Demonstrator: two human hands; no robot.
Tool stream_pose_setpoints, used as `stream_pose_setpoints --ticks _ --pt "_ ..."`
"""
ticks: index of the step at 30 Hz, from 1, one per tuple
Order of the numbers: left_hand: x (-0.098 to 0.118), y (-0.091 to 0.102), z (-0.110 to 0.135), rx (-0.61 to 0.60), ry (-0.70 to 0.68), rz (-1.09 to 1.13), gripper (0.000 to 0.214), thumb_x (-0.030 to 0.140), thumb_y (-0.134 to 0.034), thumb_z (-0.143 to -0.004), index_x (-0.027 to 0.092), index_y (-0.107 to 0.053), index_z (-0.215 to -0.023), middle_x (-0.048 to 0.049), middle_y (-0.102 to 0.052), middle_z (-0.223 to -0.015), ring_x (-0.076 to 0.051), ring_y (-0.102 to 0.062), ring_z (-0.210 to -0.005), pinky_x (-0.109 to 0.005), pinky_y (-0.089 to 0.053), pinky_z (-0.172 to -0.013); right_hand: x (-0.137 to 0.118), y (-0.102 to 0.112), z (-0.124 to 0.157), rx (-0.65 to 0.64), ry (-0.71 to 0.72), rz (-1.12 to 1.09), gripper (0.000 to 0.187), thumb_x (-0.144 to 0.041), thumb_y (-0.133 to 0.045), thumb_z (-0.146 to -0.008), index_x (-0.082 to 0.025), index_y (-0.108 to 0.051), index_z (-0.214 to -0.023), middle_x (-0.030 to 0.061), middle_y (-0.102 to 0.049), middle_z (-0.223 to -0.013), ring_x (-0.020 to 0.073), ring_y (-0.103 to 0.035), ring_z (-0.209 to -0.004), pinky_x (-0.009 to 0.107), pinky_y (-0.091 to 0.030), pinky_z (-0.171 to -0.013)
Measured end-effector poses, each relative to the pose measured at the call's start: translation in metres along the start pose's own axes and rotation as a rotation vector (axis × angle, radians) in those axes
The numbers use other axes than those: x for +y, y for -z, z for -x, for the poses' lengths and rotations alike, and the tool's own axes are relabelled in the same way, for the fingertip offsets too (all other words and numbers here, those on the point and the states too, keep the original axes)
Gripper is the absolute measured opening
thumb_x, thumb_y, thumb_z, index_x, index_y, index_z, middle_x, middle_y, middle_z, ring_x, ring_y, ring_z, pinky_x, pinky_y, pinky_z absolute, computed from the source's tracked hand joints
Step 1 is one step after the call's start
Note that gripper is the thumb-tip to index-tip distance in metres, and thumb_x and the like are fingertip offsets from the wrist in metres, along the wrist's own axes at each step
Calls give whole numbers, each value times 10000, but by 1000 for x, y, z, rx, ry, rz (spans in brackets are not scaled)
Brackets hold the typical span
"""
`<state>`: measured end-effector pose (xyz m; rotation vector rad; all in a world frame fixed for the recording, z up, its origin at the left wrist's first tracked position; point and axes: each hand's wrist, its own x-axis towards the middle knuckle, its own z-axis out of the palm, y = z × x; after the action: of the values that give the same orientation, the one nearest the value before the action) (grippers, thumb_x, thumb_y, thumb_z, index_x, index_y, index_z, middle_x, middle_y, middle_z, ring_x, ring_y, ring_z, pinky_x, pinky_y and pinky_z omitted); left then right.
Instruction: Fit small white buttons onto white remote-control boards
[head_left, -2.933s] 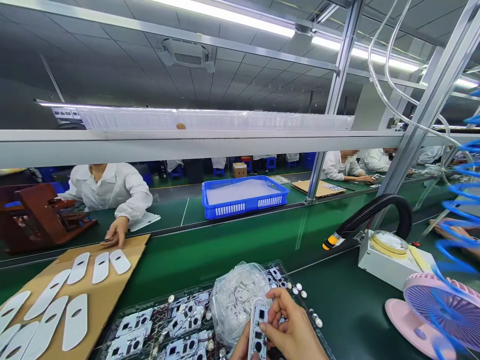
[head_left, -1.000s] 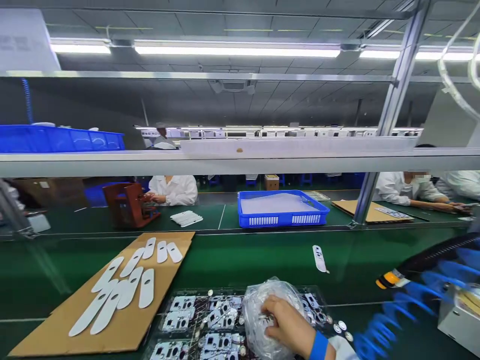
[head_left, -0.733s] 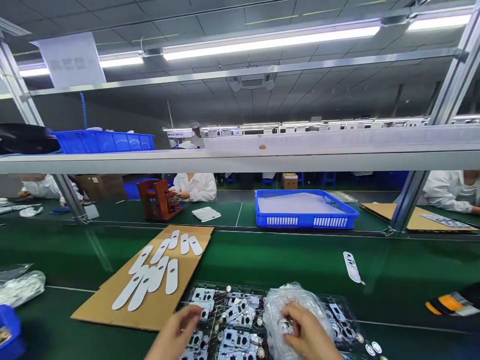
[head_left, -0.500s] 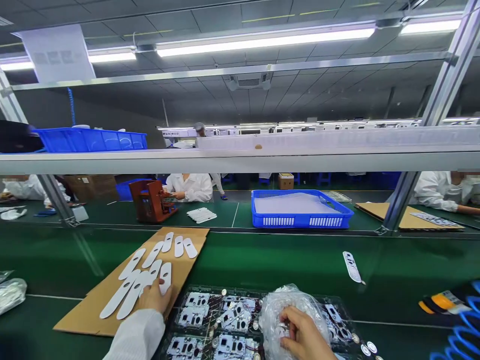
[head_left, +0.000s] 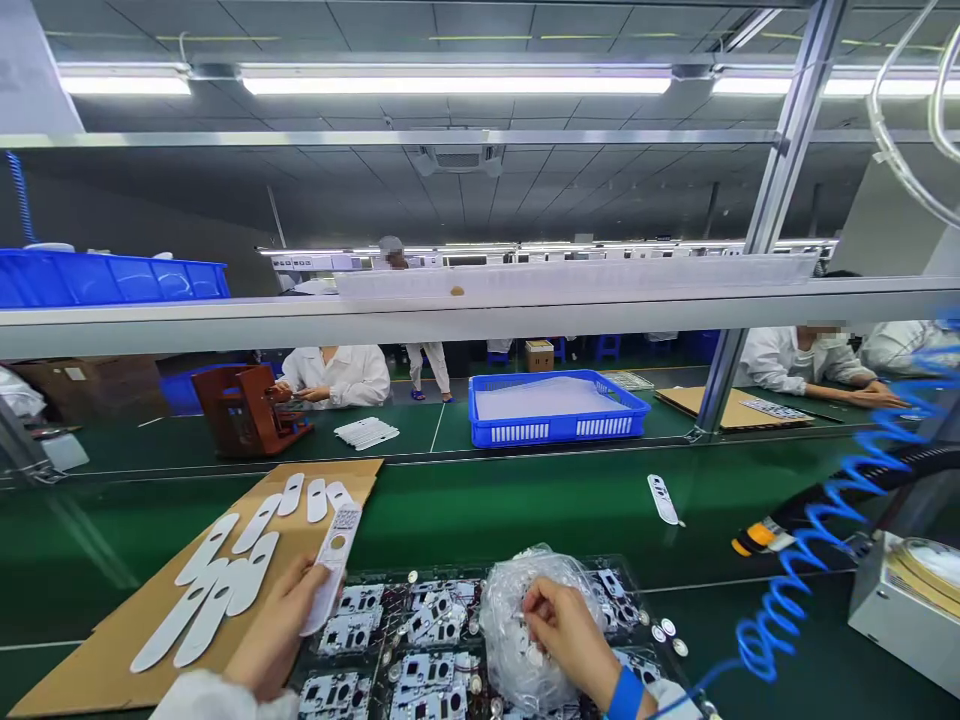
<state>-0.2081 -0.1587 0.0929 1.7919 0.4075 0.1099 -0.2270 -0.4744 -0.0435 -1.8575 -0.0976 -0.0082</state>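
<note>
My left hand [head_left: 281, 620] grips a long white plastic cover [head_left: 334, 560] with rounded ends, a round hole and small printing, lifted at the right edge of the cardboard sheet [head_left: 97, 655]. Several similar white covers [head_left: 202, 610] lie on that cardboard. My right hand [head_left: 562, 630] is over a crumpled clear plastic bag [head_left: 506, 600] holding small round pieces. Its fingertips are pinched together at the bag's mouth; what they hold, if anything, is too small to tell. Under the bag lies a clear tray [head_left: 352, 610] of white-and-black parts with circuit boards.
One long white part [head_left: 663, 500] lies on the green belt [head_left: 510, 505]. A blue basket [head_left: 555, 428] stands beyond it. At right are a coiled blue cord [head_left: 780, 600], a black-and-orange tool [head_left: 765, 535] and a grey box [head_left: 900, 610]. A shelf [head_left: 450, 325] crosses overhead. Co-workers sit opposite.
My left hand has lifted a white cover off the cardboard and brought it rightward, tilted up. My right hand stays at the bag, its fingers now pinched closer. The view has turned right.
</note>
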Motion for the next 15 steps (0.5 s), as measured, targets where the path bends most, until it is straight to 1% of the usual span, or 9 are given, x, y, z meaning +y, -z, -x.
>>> stream_pose_setpoints --ticks 2,3,5,6,7,8,11,13,15 --pt "13 -19 42 -97 -36 110 321 368 -558 -664 240 -464 -943 21 -624 -717 -135 -567 -634 -229 -465 -585 0 -1 -1 7 -14 -63 90 -177 -458 -740 -159 -509 -812 -8 -554 -552 133 -548 -467 222 -406 -453" --pt "17 -30 61 -132 -28 218 361 359 -588 -652 247 -449 -966 17 -642 -792 -130 -566 -656 -226 -468 -600 -1 0 0 16 -17 -90 90 -204 -457 -759 -161 -499 -825 -3 -558 -568 140 -563 -481 231 -428 -464" --pt "19 -54 89 -333 -12 293 337 358 -559 -700 239 -416 -982 -1 -656 -822 -127 -552 -616 -238 -464 -580 -5 5 4 28 -23 -140 136 -273 -473 -779 -161 -492 -853 9 -567 -614 155 -590 -512 252 -460 -480" --pt "16 -68 98 -398 -29 333 354 340 -540 -720 239 -393 -1025 -6 -658 -825 -126 -551 -598 -244 -462 -579 -9 9 7 26 -28 -184 179 -310 -494 -777 -158 -499 -871 16 -572 -635 165 -602 -530 266 -476 -492" --pt "10 -83 105 -457 -37 395 402 315 -530 -727 246 -356 -1083 -7 -658 -840 -136 -564 -604 -263 -471 -592 -14 13 12 16 -37 -239 231 -350 -521 -769 -153 -512 -889 23 -579 -645 176 -613 -551 283 -492 -512" --pt "2 -98 110 -488 -43 454 442 292 -525 -724 242 -332 -1119 -14 -658 -843 -146 -576 -609 -274 -474 -589 -20 19 18 11 -45 -301 283 -388 -551 -756 -146 -532 -901 28 -587 -650 186 -621 -571 301 -505 -540" --pt "-32 -143 114 -563 -9 544 468 249 -537 -675 210 -343 -1100 -47 -661 -859 -150 -583 -558 -272 -451 -513 -40 36 38 25 -62 -465 375 -465 -620 -716 -132 -603 -887 43 -615 -677 188 -628 -617 331 -519 -626" --pt "-57 -168 113 -620 46 584 486 282 -588 -637 212 -358 -1059 -62 -668 -887 -139 -582 -502 -248 -405 -455 -49 46 50 24 -60 -500 371 -462 -648 -707 -131 -633 -873 47 -628 -708 170 -620 -633 320 -511 -661" --pt "-78 -188 113 -695 58 603 480 374 -646 -618 205 -403 -995 -57 -683 -821 -120 -577 -455 -220 -355 -448 -52 52 60 7 -58 -515 372 -438 -699 -671 -131 -645 -873 39 -622 -689 155 -601 -616 302 -498 -655"
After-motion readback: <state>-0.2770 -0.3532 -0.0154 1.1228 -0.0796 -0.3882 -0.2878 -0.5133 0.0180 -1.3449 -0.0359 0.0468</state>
